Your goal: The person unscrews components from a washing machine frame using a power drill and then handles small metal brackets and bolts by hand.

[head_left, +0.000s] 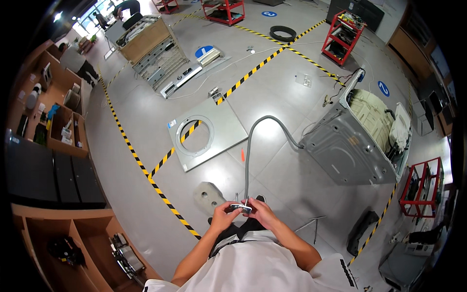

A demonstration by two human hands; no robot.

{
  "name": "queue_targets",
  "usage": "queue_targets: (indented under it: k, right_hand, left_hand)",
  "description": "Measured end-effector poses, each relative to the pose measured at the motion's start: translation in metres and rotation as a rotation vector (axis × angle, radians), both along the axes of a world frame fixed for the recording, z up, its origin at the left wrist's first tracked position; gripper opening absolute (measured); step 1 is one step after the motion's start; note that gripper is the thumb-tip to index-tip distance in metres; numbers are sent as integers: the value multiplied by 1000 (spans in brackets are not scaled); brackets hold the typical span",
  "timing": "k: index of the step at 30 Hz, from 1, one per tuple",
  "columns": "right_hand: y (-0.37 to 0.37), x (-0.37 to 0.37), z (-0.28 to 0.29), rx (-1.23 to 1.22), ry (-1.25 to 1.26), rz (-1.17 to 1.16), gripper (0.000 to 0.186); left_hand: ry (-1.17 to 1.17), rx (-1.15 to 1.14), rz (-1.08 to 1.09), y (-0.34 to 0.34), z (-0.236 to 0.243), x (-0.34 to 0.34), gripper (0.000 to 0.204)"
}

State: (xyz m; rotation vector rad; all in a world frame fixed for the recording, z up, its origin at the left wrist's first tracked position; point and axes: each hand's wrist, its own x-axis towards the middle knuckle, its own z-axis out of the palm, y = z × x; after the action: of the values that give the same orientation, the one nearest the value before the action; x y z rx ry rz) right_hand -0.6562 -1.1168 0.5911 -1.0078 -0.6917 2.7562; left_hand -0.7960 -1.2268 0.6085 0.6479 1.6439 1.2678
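Note:
In front of my body, my left hand (224,217) and my right hand (261,214) pinch a small silver-and-dark metal piece (240,208) from its two sides. Thin metal pins stand up by it; its exact kind is too small to tell. A grey corrugated drain hose (249,151) arches from the washing machine cabinet (335,151) on the right and comes down just beyond my fingers. Whether the hose end touches the piece is hidden. Close to my left hand, a grey counterweight block (206,193) with holes lies on the floor.
A front panel (221,131) with a round opening lies ahead, near an orange item (242,155). T-handled tools (316,224) and a black part (362,231) are at the right. Red tool carts (343,39) stand farther off. A person (78,61) is at the far left.

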Motion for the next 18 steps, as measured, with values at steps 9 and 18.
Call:
queue_targets:
  k: [9,18]
  right_hand:
    - [-2,-13,9,119,-24,35,26]
    - [6,-5,22,116,-29,-8,28]
  left_hand:
    - [-163,-21,136,-15,-1,-4,22]
    - [-250,37,180,7,12,4,23]
